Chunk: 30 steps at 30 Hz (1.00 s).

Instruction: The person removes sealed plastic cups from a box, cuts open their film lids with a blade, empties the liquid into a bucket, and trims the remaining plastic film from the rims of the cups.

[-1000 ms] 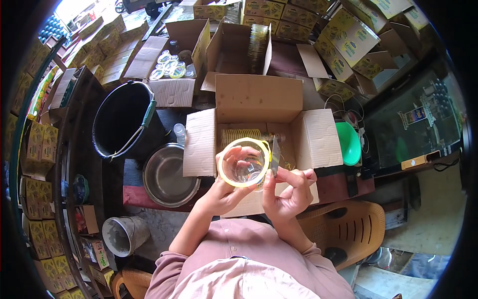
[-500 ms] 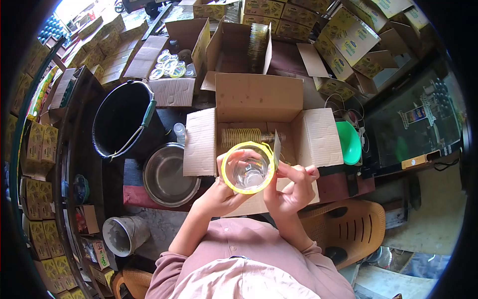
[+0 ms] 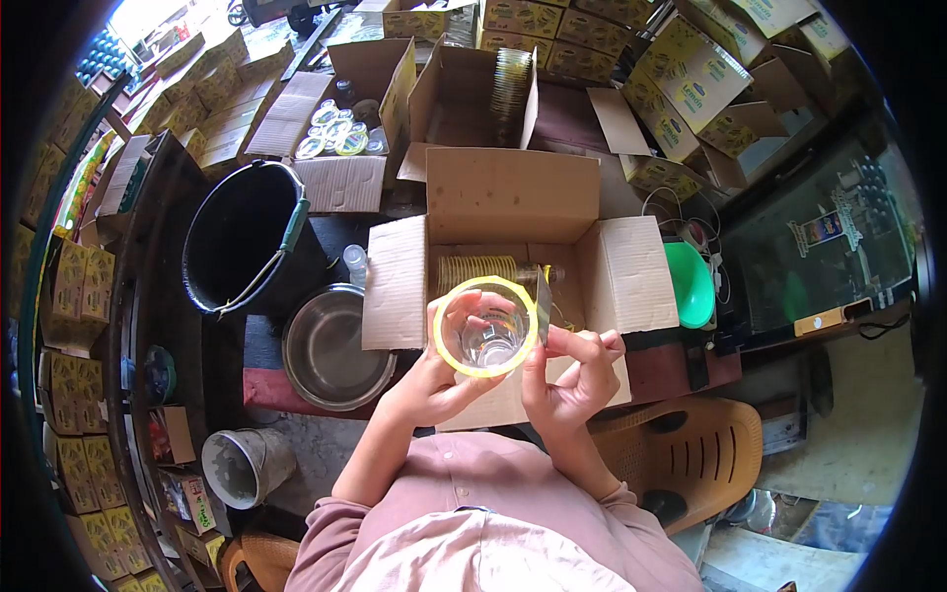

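Note:
My left hand (image 3: 439, 380) is wrapped round a clear plastic cup (image 3: 493, 345) with a yellow rim, its mouth facing me. In my right hand (image 3: 572, 380), thumb and fingers pinch a thin flat blade (image 3: 544, 308), which stands against the right side of the rim. A bit of yellow material shows by the blade's upper end. Behind the cup is an open cardboard box (image 3: 513, 202), and a row of nested yellow-rimmed cups (image 3: 475, 270) lies inside it.
Left of the box are a steel bowl (image 3: 338, 345), a black bucket (image 3: 242, 237) and a small clear cup (image 3: 355, 259). A green bowl (image 3: 690, 284) is at its right. Further back, another box holds stacked cups (image 3: 510, 94). An orange chair (image 3: 691, 454) stands at lower right.
The cup has tilted and shifted slightly in my left hand, first right and down, then back left. The blade has moved with it at the rim. Both grips are kept.

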Available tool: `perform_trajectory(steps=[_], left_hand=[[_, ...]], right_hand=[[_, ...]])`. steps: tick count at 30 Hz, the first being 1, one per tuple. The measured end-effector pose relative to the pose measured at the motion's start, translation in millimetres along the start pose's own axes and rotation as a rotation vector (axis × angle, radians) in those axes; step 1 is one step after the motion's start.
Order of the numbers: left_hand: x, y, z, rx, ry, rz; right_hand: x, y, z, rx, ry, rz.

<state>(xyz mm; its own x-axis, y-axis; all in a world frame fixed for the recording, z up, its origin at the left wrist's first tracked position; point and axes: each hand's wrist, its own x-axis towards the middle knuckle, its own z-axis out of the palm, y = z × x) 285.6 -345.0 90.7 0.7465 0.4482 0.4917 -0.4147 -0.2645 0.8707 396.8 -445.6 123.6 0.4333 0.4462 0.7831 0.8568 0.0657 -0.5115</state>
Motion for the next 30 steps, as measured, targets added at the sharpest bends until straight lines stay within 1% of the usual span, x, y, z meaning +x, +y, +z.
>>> perform_trajectory(steps=[5,11,14,17,20,22,23,25,29,30], left_hand=[[1.5,0.2,2.7,0.064,0.039,0.003],[2.1,-4.9,0.1,0.013,0.048,-0.007],[3.4,1.9,0.6,0.122,0.075,-0.013],[0.0,-2.8,-1.5,0.12,0.043,-0.055],[-3.1,-6.9,-0.5,0.122,0.059,-0.044],[-5.3,-2.8,-2.4,0.197,0.014,-0.06],[-6.2,-1.4,-3.7,0.235,-0.01,-0.067],[-6.5,-4.5,-6.9,0.183,-0.015,-0.069],[-7.9,-9.5,-7.3,0.062,0.042,-0.068],[-7.4,-8.8,-8.8,0.084,0.019,-0.077]], right_hand=[[-0.5,1.7,-0.8,-0.022,0.029,0.001],[0.0,2.5,1.9,0.001,0.003,0.028],[-0.6,2.3,5.1,0.019,-0.004,0.025],[-1.0,2.0,4.7,-0.01,0.0,0.005],[-1.4,3.9,5.0,-0.08,0.007,-0.041],[-0.9,5.6,6.1,-0.115,0.019,-0.072],[-0.4,6.2,5.8,-0.07,0.007,-0.046],[0.3,7.6,4.7,0.021,-0.02,0.006],[-1.6,8.8,3.2,0.041,-0.065,0.017],[-3.0,8.8,2.7,0.042,-0.069,0.022]])
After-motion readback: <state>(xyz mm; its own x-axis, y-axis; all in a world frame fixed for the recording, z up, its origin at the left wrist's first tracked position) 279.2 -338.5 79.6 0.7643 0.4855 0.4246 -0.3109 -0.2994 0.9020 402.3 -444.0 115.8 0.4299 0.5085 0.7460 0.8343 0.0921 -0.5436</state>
